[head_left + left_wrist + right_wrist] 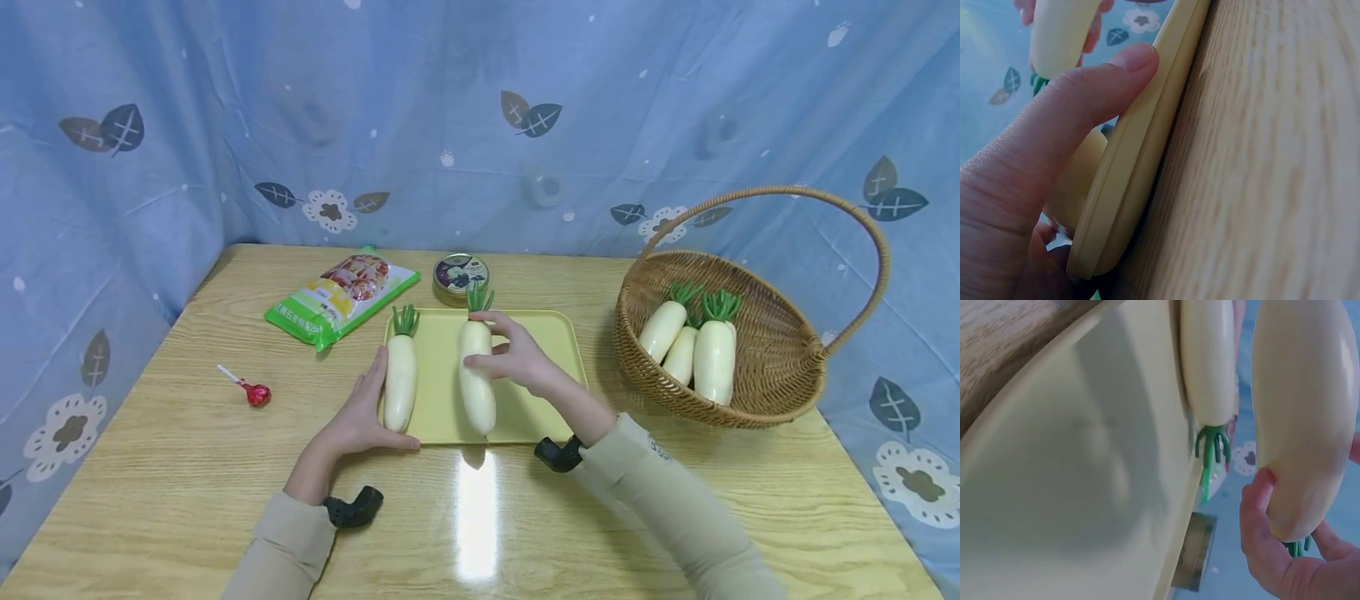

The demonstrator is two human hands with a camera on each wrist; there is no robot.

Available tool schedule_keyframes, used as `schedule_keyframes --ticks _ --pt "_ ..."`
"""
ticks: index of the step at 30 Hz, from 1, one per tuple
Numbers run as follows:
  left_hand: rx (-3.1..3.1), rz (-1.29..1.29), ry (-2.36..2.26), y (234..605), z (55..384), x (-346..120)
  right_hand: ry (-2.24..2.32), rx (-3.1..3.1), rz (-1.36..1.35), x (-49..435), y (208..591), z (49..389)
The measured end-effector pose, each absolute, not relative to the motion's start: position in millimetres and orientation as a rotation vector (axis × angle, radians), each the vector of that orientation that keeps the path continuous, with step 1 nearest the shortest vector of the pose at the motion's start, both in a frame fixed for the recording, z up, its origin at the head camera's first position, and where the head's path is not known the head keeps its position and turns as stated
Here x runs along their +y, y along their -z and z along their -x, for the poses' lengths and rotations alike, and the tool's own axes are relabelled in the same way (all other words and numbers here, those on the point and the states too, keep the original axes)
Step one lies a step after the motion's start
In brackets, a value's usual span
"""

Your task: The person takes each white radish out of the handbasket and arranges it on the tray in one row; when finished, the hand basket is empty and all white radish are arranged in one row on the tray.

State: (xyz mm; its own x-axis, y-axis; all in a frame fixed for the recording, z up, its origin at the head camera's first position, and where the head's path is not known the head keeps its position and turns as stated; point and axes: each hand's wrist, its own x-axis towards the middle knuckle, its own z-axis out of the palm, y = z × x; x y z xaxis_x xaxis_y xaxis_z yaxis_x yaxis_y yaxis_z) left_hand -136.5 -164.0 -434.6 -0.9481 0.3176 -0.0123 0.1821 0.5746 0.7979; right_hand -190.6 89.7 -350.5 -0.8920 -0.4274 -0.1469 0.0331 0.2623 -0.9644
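My right hand [517, 357] holds a white radish [476, 387] with green leaf stubs, thumb and fingers on either side near its leafy end. In the right wrist view this radish [1304, 412] hangs above the tray floor. A second white radish [401, 383] lies along the left side of the yellow tray [438, 367]. Beside it, my left hand [360, 417] rests against the tray's near left corner with fairly straight fingers. The left wrist view shows the thumb of that hand [1066, 112] laid on the tray's rim [1129, 162].
Several white radishes [716, 358] lie in a wicker basket [780, 367] with a tall handle, right of the tray. Behind the tray stand a round tin [461, 279] and a green-white food packet [345, 296]. A red lollipop [257, 394] lies at the left.
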Motion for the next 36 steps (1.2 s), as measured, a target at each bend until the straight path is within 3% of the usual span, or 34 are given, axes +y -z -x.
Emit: schedule_keyframes --ticks 36 --pt "2.649 -0.404 -1.290 433 137 -164 1.540 2.229 0.231 48 381 213"
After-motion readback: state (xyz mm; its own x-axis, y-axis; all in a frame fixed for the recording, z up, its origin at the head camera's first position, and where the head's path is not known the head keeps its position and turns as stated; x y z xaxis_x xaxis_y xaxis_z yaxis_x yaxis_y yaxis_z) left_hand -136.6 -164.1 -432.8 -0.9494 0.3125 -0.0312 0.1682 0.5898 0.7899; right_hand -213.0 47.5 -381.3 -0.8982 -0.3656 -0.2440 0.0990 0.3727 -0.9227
